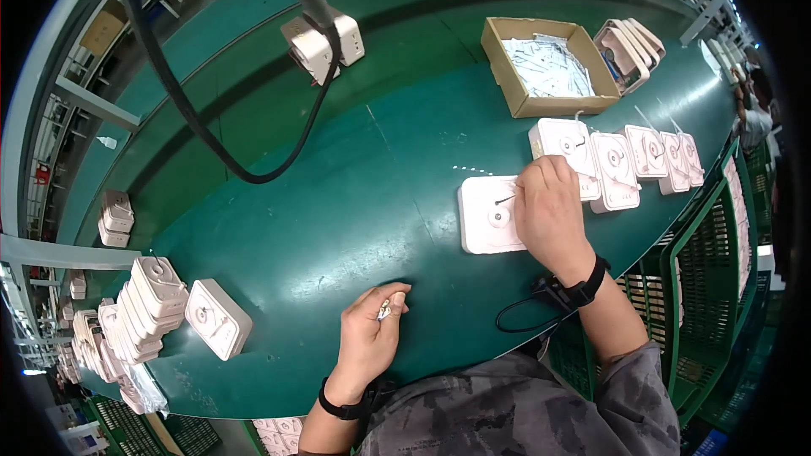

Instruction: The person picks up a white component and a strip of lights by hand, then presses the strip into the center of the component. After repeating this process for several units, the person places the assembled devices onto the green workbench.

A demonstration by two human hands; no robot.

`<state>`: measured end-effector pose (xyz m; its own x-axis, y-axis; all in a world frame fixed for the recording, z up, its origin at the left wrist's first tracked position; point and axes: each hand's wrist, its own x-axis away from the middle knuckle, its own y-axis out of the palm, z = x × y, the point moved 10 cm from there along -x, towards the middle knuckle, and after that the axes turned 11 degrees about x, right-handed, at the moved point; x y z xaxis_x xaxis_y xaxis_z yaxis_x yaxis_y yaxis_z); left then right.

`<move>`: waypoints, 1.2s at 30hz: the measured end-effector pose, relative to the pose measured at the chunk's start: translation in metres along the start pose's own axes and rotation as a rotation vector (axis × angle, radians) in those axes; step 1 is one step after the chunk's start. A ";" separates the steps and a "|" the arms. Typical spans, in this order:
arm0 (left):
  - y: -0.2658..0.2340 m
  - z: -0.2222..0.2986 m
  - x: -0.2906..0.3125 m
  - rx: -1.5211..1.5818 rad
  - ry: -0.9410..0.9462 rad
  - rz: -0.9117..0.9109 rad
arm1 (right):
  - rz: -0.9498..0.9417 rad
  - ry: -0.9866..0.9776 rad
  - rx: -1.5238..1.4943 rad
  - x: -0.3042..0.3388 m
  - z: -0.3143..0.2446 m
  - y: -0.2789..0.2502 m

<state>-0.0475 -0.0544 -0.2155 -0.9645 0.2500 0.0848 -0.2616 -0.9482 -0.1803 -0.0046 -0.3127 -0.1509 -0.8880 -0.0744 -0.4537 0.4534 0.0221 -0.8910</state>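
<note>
white plastic cover plate (488, 215): probably light, stiff, smooth; best gripped at edges | right hand (551, 213): fingers together, pressing on it | left hand (372, 329): pinched on small metal part (384, 309)

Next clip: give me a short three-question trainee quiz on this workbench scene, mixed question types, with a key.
1. True or false: the right hand rests on a white square plate lying on the green table.
2. What does the left hand hold? A) a small shiny piece B) a black cable C) a cardboard box
3. Fill in: the cardboard box of small clear bags stands at the table's ____ side, away from the person.

Key: 1 true; 2 A; 3 far
</note>
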 end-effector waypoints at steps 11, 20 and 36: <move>-0.030 -0.060 -0.010 0.425 -0.285 -0.087 | -0.160 -0.249 -0.372 -0.233 -0.076 0.036; -0.044 -0.075 -0.011 0.519 -0.255 0.034 | -0.090 -0.016 -0.295 -0.305 -0.110 0.175; -0.064 -0.050 -0.014 0.452 0.065 0.257 | 0.069 0.164 -0.036 -0.100 -0.097 0.001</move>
<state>-0.0193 0.0122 -0.2543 -0.9995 -0.0035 0.0298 0.0110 -0.9669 0.2548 0.0771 -0.2084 -0.1084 -0.8568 0.0922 -0.5074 0.5133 0.0576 -0.8563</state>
